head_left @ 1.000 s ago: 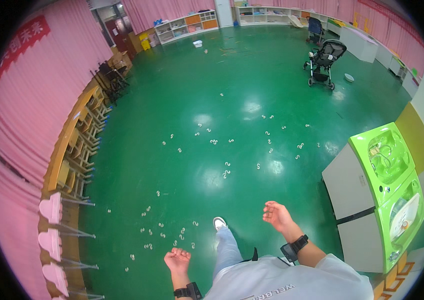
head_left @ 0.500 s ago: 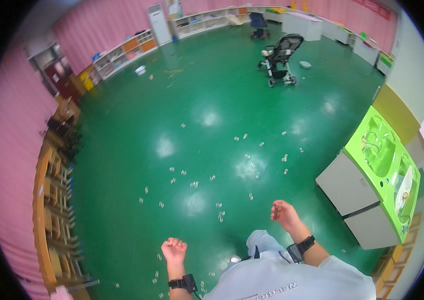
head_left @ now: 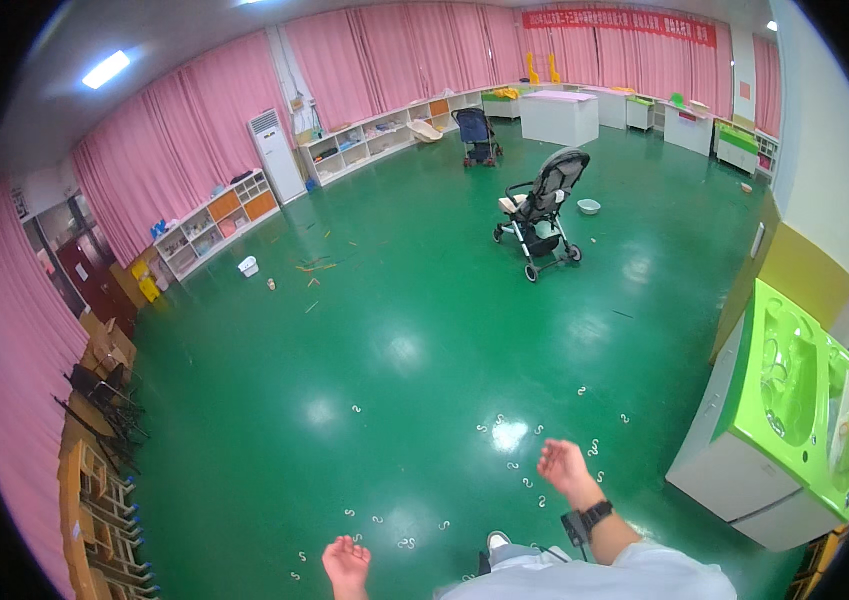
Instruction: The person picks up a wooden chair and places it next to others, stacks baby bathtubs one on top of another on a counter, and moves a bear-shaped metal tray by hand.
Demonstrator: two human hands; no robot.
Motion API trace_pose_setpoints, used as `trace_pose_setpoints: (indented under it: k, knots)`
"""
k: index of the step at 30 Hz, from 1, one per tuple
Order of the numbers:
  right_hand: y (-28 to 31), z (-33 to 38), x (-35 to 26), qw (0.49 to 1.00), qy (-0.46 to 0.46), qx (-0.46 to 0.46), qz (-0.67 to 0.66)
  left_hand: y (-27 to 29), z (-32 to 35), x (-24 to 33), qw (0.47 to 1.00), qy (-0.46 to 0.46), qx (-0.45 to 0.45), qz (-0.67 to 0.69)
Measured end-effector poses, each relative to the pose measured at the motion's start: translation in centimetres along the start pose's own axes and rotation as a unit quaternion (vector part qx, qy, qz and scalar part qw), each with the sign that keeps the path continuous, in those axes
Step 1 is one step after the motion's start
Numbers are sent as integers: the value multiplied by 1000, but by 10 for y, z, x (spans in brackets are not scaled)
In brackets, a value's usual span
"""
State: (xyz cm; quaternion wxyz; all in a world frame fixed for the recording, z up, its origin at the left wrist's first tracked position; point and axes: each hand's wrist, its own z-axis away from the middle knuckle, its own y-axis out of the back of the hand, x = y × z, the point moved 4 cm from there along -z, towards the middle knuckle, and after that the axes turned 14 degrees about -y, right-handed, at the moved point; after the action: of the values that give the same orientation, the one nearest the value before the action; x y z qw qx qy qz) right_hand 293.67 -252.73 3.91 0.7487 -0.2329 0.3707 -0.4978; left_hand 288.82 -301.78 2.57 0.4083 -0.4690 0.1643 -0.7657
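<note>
The right hand hangs loosely open over the floor, fingers slightly curled and apart, holding nothing; a dark watch sits on its wrist; the left hand is low near the bottom edge, fingers curled inward, and whether it holds anything cannot be told. Small white hooks lie scattered on the green floor just ahead of both hands, S-shaped and pale, well apart from one another; a lime-green sink unit stands to the right; a grey stroller stands farther off; pink curtains line the walls above low shelves.
</note>
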Motion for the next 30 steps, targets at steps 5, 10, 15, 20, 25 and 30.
trace_pose_setpoints:
  k: [5, 10, 15, 20, 25, 30]
  knots:
    - [-170, -92, -78, 991, 19, -56, 118, -103, -92, 56, 994, -107, -15, 34]
    - [-263, -221, -100, 979, -15, -108, 174, -155, -236, 67, 993, -102, -28, 60]
    - [-303, -344, -128, 983, 11, -29, 184, -241, -408, 71, 993, -87, -32, 66]
    - [-329, -444, -173, 997, 4, 61, 40, -382, -556, 83, 993, 1, -114, 25]
    - [-408, -515, -239, 989, 93, 113, 35, -519, -696, 91, 984, 29, -172, -39]
    - [-435, -642, -296, 987, 104, 122, -10, -616, -824, 71, 980, 55, -190, -38]
